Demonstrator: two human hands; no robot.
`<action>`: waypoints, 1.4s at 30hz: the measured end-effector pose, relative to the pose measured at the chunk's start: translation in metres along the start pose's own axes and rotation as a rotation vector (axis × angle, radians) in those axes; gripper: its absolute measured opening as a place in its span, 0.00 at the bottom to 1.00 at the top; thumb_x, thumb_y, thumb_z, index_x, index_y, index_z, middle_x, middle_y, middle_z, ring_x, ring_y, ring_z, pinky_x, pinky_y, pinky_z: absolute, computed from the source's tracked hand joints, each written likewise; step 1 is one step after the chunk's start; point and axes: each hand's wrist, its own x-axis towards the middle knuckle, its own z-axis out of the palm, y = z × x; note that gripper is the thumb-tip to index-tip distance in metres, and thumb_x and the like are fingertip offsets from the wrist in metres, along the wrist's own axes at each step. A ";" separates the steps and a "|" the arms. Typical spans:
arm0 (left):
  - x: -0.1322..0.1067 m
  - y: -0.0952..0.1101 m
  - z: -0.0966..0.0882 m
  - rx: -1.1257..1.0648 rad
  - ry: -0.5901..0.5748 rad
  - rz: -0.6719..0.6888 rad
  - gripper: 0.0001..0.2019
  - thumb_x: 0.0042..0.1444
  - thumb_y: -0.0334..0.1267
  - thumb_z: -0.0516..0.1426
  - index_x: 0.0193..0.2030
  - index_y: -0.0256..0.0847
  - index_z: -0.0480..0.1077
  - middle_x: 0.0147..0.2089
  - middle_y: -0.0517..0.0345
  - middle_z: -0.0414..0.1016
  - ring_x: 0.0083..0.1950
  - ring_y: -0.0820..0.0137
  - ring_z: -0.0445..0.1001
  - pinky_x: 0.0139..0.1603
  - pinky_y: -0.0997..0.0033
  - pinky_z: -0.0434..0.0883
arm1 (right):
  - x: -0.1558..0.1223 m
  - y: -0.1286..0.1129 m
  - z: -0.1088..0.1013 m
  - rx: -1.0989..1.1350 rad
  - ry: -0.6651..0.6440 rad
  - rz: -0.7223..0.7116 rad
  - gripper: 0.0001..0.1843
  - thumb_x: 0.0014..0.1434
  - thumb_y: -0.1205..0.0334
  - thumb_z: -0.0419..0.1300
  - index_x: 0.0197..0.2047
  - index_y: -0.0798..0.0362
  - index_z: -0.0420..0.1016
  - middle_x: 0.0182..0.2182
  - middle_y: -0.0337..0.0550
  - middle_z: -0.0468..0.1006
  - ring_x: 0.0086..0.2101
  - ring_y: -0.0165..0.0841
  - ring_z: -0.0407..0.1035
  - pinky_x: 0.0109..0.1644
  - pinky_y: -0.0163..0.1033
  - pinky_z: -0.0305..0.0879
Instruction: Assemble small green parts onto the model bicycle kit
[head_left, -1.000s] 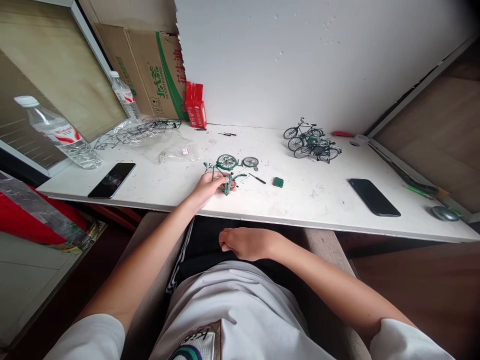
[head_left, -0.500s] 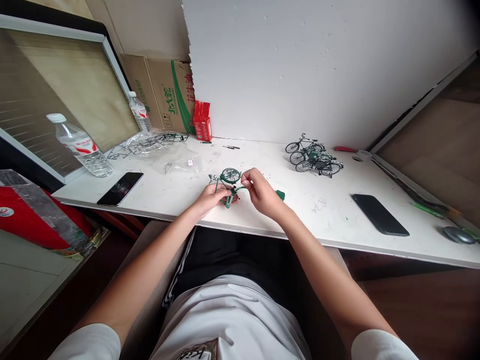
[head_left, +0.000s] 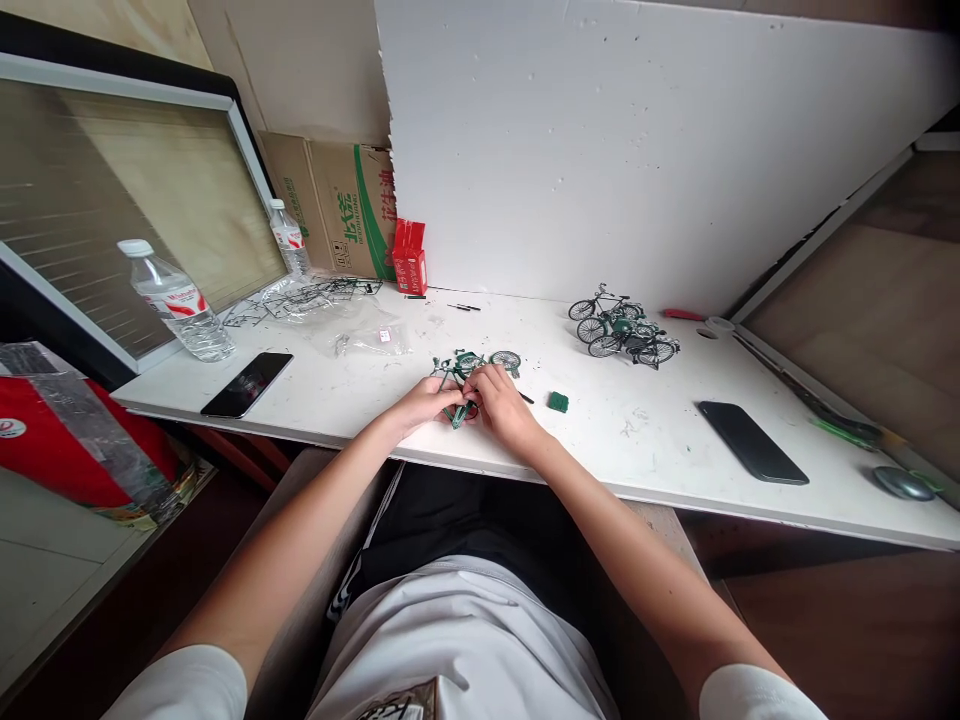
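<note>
The white table (head_left: 637,440) spreads wide in front of me. Both my forearms (head_left: 300,540) run up from my lap to its near edge, angling inward until they meet. My left hand (head_left: 417,405) lies knuckles up, fingers curled tight on the frame of the green model bicycle (head_left: 466,366). My right hand (head_left: 504,408) closes in from the other side, fingertips pinched on the same frame (the two hands touch). The bicycle lies on the table just past the near edge, one wheel (head_left: 506,359) showing beyond my right knuckles. A small green block (head_left: 557,402) sits just beside my right hand.
</note>
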 end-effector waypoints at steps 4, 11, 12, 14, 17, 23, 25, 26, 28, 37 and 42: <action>0.000 0.001 0.002 -0.021 -0.004 0.000 0.08 0.55 0.39 0.65 0.37 0.36 0.75 0.35 0.49 0.82 0.33 0.68 0.80 0.33 0.72 0.72 | -0.003 0.006 0.002 -0.017 0.031 0.024 0.12 0.72 0.75 0.50 0.49 0.49 0.68 0.46 0.50 0.74 0.46 0.45 0.63 0.50 0.49 0.66; 0.001 -0.001 0.000 0.009 0.011 0.001 0.07 0.56 0.38 0.64 0.36 0.36 0.75 0.35 0.49 0.82 0.34 0.68 0.80 0.33 0.71 0.73 | -0.004 0.004 0.002 -0.031 0.004 0.019 0.12 0.72 0.75 0.49 0.49 0.50 0.68 0.47 0.51 0.74 0.47 0.46 0.64 0.52 0.51 0.67; 0.001 -0.001 0.000 0.011 0.007 0.002 0.07 0.56 0.38 0.64 0.36 0.37 0.75 0.35 0.49 0.82 0.34 0.67 0.81 0.33 0.71 0.72 | -0.004 0.003 0.003 -0.035 0.000 0.017 0.12 0.72 0.75 0.49 0.49 0.50 0.68 0.47 0.52 0.74 0.47 0.46 0.64 0.52 0.51 0.67; 0.002 -0.003 -0.001 0.007 0.006 0.002 0.07 0.56 0.38 0.64 0.36 0.37 0.74 0.35 0.49 0.82 0.35 0.67 0.81 0.34 0.71 0.73 | -0.004 0.002 0.004 -0.036 -0.002 0.017 0.11 0.72 0.74 0.50 0.49 0.50 0.68 0.48 0.52 0.74 0.48 0.46 0.64 0.52 0.51 0.68; 0.002 -0.003 0.000 -0.017 0.019 0.001 0.07 0.56 0.38 0.64 0.36 0.37 0.74 0.35 0.50 0.81 0.34 0.67 0.81 0.34 0.71 0.73 | -0.005 0.003 0.005 -0.029 0.002 0.021 0.11 0.71 0.74 0.50 0.49 0.51 0.68 0.48 0.53 0.74 0.48 0.46 0.64 0.53 0.52 0.68; 0.001 0.002 0.003 -0.027 0.041 -0.030 0.06 0.55 0.36 0.64 0.32 0.37 0.71 0.30 0.53 0.78 0.32 0.68 0.80 0.34 0.70 0.74 | -0.006 0.006 0.007 0.017 0.005 0.041 0.11 0.72 0.73 0.51 0.49 0.50 0.70 0.47 0.52 0.75 0.48 0.46 0.66 0.53 0.52 0.70; 0.001 0.003 0.003 -0.033 0.032 -0.032 0.06 0.55 0.36 0.63 0.32 0.37 0.72 0.31 0.51 0.80 0.32 0.68 0.80 0.36 0.69 0.74 | -0.006 0.006 0.007 0.037 0.018 0.041 0.11 0.73 0.72 0.50 0.49 0.50 0.71 0.47 0.52 0.75 0.49 0.46 0.67 0.53 0.52 0.70; 0.001 0.002 0.002 -0.030 0.027 -0.031 0.06 0.55 0.36 0.63 0.33 0.37 0.72 0.32 0.50 0.80 0.32 0.67 0.81 0.36 0.69 0.75 | -0.006 0.006 0.008 0.050 0.024 0.039 0.12 0.73 0.72 0.50 0.50 0.50 0.72 0.47 0.52 0.76 0.49 0.46 0.67 0.54 0.52 0.70; 0.002 0.001 0.000 -0.028 0.017 -0.034 0.07 0.55 0.37 0.64 0.34 0.36 0.73 0.33 0.48 0.81 0.33 0.66 0.82 0.37 0.69 0.75 | -0.007 0.008 0.008 0.079 0.043 0.029 0.12 0.74 0.71 0.50 0.51 0.49 0.72 0.48 0.52 0.76 0.49 0.46 0.67 0.54 0.53 0.70; 0.005 0.000 -0.007 -0.124 0.006 -0.059 0.10 0.56 0.39 0.67 0.34 0.37 0.73 0.32 0.50 0.82 0.32 0.69 0.80 0.37 0.70 0.72 | -0.007 0.008 0.006 0.137 0.095 0.024 0.09 0.77 0.61 0.54 0.52 0.47 0.75 0.48 0.52 0.77 0.49 0.45 0.70 0.55 0.53 0.70; 0.004 0.002 -0.008 -0.171 -0.017 -0.047 0.08 0.57 0.38 0.65 0.34 0.36 0.74 0.30 0.51 0.80 0.33 0.67 0.80 0.43 0.67 0.74 | -0.006 0.003 0.003 0.162 0.124 0.017 0.11 0.77 0.61 0.53 0.55 0.48 0.76 0.49 0.53 0.76 0.51 0.45 0.71 0.57 0.54 0.70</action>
